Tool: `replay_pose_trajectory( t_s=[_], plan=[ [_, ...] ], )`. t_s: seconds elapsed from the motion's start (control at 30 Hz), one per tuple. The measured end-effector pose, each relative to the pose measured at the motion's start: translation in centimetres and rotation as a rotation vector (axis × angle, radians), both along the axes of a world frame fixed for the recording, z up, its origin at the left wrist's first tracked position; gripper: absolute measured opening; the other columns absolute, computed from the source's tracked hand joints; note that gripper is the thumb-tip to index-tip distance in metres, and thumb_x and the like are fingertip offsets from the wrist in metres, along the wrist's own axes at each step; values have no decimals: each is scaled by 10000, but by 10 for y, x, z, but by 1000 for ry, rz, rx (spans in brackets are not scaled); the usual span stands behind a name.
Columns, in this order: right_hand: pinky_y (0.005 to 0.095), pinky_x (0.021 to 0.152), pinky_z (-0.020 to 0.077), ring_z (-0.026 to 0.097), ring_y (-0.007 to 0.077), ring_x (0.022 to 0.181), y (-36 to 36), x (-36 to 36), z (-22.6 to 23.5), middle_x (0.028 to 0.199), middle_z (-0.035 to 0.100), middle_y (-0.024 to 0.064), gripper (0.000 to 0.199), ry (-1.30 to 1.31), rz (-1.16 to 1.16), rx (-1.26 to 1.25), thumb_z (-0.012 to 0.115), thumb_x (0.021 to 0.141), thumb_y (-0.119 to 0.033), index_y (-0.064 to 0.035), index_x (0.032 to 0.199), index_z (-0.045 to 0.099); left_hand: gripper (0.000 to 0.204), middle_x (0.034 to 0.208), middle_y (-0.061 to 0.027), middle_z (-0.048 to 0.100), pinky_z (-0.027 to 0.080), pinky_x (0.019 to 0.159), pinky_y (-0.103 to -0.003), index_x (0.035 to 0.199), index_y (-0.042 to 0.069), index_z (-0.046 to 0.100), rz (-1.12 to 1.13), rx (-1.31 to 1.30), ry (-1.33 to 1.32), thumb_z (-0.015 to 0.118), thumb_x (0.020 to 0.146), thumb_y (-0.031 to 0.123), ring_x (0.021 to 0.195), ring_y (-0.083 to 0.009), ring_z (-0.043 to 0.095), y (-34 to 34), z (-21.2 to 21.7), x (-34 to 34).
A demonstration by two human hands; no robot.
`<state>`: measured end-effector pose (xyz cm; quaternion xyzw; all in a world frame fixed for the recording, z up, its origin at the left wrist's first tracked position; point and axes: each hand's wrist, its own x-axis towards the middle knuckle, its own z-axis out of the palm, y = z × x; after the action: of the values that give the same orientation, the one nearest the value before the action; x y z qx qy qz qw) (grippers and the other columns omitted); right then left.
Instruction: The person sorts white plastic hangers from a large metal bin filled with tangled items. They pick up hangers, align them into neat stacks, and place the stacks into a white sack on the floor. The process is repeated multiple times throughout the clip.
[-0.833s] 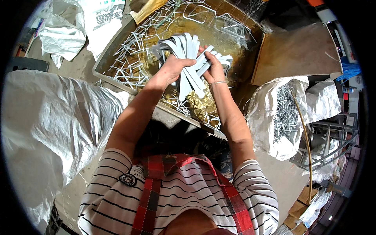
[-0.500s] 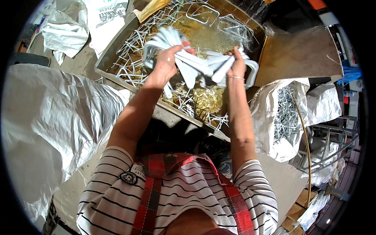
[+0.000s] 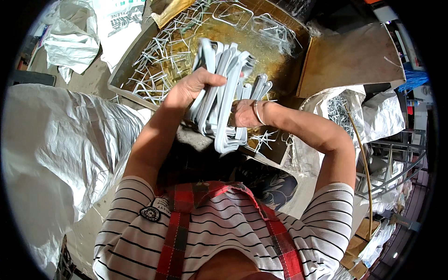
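A thick bundle of white and pale grey plastic frames [image 3: 218, 93], each a flat loop with rounded corners, is held upright over the near side of a metal tank [image 3: 134, 97]. My left hand [image 3: 196, 85] is closed round the bundle's left side, thumb across the front. At its right side my right hand [image 3: 248, 113] is curled inward, with several more frames [image 3: 261, 87] sticking up just above it. Its fingertips are partly hidden by the bundle. Farther back, a few similar loops [image 3: 275, 31] lie in the tank's yellowish, bubbling water [image 3: 219, 35].
Thin white plastic strips [image 3: 156, 60] litter the tank's left side. A brown board [image 3: 350, 60] stands on its right. White sacks [image 3: 70, 144] lie to the left; another sack [image 3: 315, 112] full of strips stands to the right, a thin stick [image 3: 361, 154] leaning there.
The frames, fanned out between my spread hands before, are now gathered upright in one stack. My right hand has come down and left against the stack, its elbow bending outward.
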<state>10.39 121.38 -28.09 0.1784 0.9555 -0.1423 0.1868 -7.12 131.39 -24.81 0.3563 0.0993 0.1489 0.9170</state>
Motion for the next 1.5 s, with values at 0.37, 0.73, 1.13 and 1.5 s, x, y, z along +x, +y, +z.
replay_pose_trajectory(
  t_s=[0.37,0.73,1.13,1.5],
  plan=[
    [368,761,442,563,274,837,-28,35,-10,832,598,89,131,216,-484,137,552,702,-100,-67,829,560,662,1044,-273,555,459,873,-463,1212,-51,398,-293,-362,-151,593,588,57,954,-350,582,-54,18,-2],
    [357,904,416,523,281,1020,-28,13,-23,1030,575,94,298,184,-607,70,496,766,-79,-68,1062,534,474,982,-186,586,472,863,-370,1138,-54,471,-218,-225,-91,576,689,60,865,-268,602,-48,1,13],
    [412,972,365,507,291,1071,-53,0,-29,1193,503,159,567,1816,-1458,-1511,621,788,-220,22,1244,385,665,846,-103,550,487,661,-338,1139,-38,379,-331,-394,-807,671,668,330,691,-220,571,-33,6,9],
    [434,946,391,523,292,1057,-5,-83,-35,1159,532,168,545,2059,-810,-2071,613,789,-246,19,1227,425,744,767,-128,575,459,417,-222,1145,-43,276,-336,-443,-1004,776,638,173,520,-186,568,-1,23,-8]
  ],
)
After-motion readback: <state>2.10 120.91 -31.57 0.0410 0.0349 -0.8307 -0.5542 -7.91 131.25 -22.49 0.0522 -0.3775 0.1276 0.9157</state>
